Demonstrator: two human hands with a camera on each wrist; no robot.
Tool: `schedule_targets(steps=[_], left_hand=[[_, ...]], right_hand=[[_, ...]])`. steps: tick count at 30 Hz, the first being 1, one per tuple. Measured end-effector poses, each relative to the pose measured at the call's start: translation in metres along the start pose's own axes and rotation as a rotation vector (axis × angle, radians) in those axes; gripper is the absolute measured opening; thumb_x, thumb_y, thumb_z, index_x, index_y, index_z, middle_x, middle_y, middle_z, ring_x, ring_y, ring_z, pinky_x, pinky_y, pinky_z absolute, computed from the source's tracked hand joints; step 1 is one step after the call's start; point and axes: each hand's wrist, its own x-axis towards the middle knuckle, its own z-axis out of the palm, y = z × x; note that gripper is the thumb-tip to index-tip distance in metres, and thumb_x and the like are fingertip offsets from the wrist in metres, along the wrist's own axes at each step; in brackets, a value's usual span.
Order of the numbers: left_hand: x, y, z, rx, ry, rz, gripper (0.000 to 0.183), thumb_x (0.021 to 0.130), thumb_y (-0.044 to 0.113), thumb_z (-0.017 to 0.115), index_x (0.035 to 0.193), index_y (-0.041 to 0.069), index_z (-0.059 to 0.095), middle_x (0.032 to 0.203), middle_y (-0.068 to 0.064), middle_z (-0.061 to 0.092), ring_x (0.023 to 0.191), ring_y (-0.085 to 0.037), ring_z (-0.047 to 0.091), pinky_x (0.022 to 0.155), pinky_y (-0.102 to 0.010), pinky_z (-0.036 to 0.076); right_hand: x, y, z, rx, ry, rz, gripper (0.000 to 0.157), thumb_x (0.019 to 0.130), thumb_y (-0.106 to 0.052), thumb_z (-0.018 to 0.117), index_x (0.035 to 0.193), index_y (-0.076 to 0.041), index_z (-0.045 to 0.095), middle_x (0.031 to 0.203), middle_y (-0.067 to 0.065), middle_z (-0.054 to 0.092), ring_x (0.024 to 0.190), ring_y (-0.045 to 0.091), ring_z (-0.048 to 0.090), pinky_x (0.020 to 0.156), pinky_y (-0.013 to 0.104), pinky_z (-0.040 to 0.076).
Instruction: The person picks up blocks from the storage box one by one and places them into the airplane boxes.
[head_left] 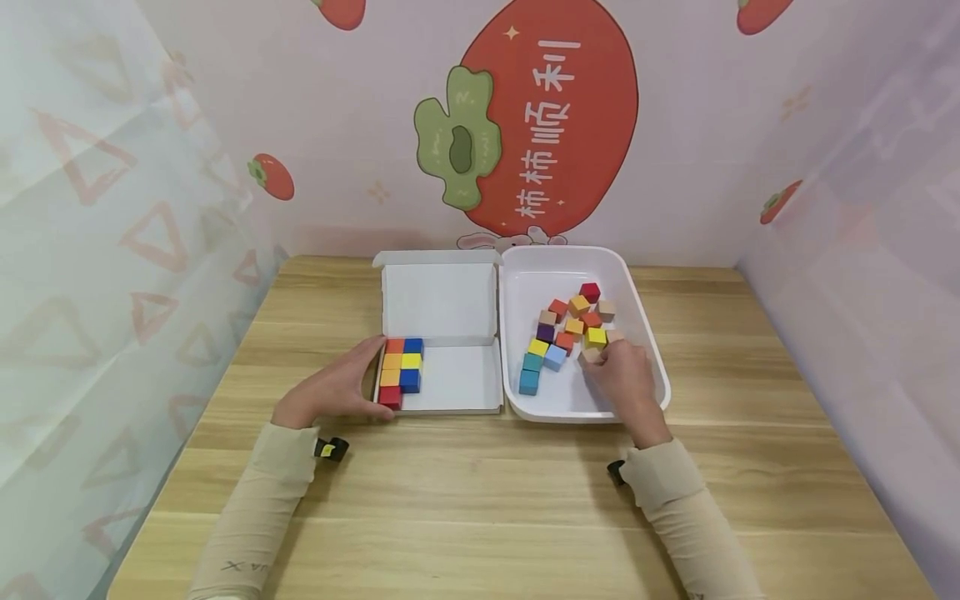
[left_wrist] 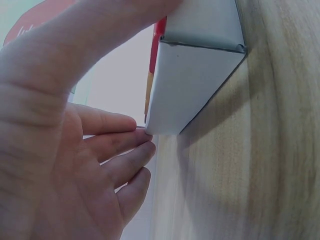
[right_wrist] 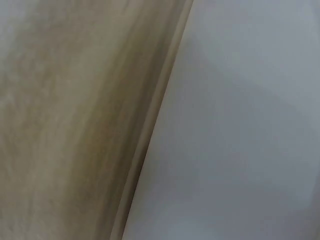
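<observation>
A white cardboard box (head_left: 461, 379) lies with its lid (head_left: 441, 300) folded back. Along its left side sit several coloured cubes in two columns: orange, light orange, blue, yellow and a red cube (head_left: 390, 397). My left hand (head_left: 341, 383) holds the box's left end, thumb at the front wall; in the left wrist view its fingers touch the box's (left_wrist: 192, 80) corner. Inside a white plastic tray (head_left: 558, 408), my right hand (head_left: 628, 379) pinches a plain wooden cube (head_left: 591, 356), partly hidden by the fingers. The right wrist view shows only the tray's wall (right_wrist: 225, 130) and tabletop.
Loose cubes spread through the tray, among them a light blue cube (head_left: 555, 357), a yellow cube (head_left: 596, 337), a purple cube (head_left: 545, 332) and a teal cube (head_left: 528, 382). The tray stands against the box's right side on a wooden table (head_left: 480, 508). A printed wall rises behind.
</observation>
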Motion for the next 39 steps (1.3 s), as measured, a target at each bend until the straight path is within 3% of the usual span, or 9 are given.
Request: schedule_targets(steps=[6, 14, 25, 30, 39], left_hand=[[0.001, 0.0, 0.0, 0.008, -0.001, 0.002, 0.132, 0.059, 0.068, 0.08, 0.156, 0.016, 0.007, 0.162, -0.008, 0.018, 0.145, -0.031, 0.027, 0.117, -0.055, 0.03], [0.001, 0.001, 0.0, 0.01, 0.0, 0.007, 0.132, 0.059, 0.068, 0.08, 0.156, 0.015, 0.008, 0.162, -0.008, 0.017, 0.146, -0.031, 0.025, 0.118, -0.055, 0.029], [0.0, -0.001, 0.001, 0.027, 0.002, 0.003, 0.133, 0.059, 0.07, 0.079, 0.157, 0.016, 0.006, 0.163, -0.009, 0.015, 0.147, -0.033, 0.023, 0.118, -0.056, 0.028], [0.0, -0.001, 0.001, 0.02, 0.006, -0.001, 0.133, 0.059, 0.07, 0.079, 0.156, 0.016, 0.007, 0.162, -0.008, 0.016, 0.147, -0.032, 0.024, 0.118, -0.056, 0.028], [0.0, -0.003, 0.002, 0.005, 0.01, 0.012, 0.132, 0.06, 0.067, 0.08, 0.156, 0.015, 0.007, 0.162, -0.008, 0.016, 0.147, -0.031, 0.024, 0.118, -0.055, 0.027]], right_hand=[[-0.003, -0.003, -0.008, 0.001, 0.017, -0.06, 0.024, 0.084, -0.024, 0.076, 0.09, -0.002, 0.075, 0.078, 0.012, 0.07, 0.074, 0.024, 0.058, 0.068, 0.029, 0.052], [-0.007, -0.017, -0.022, 0.012, -0.026, -0.175, 0.028, 0.082, -0.026, 0.078, 0.1, -0.004, 0.074, 0.086, 0.01, 0.072, 0.079, 0.023, 0.061, 0.069, 0.03, 0.059], [-0.013, -0.051, -0.032, 0.092, -0.176, -0.363, 0.029, 0.079, -0.025, 0.08, 0.103, -0.011, 0.074, 0.092, 0.004, 0.073, 0.082, 0.018, 0.065, 0.075, 0.031, 0.061], [-0.015, -0.072, -0.03, 0.089, -0.208, -0.438, 0.028, 0.078, -0.025, 0.081, 0.102, -0.013, 0.075, 0.093, 0.003, 0.072, 0.083, 0.018, 0.064, 0.075, 0.03, 0.061], [-0.021, -0.114, -0.008, 0.073, -0.276, -0.554, 0.028, 0.078, -0.026, 0.082, 0.103, -0.015, 0.075, 0.091, 0.0, 0.072, 0.08, 0.014, 0.062, 0.076, 0.024, 0.059]])
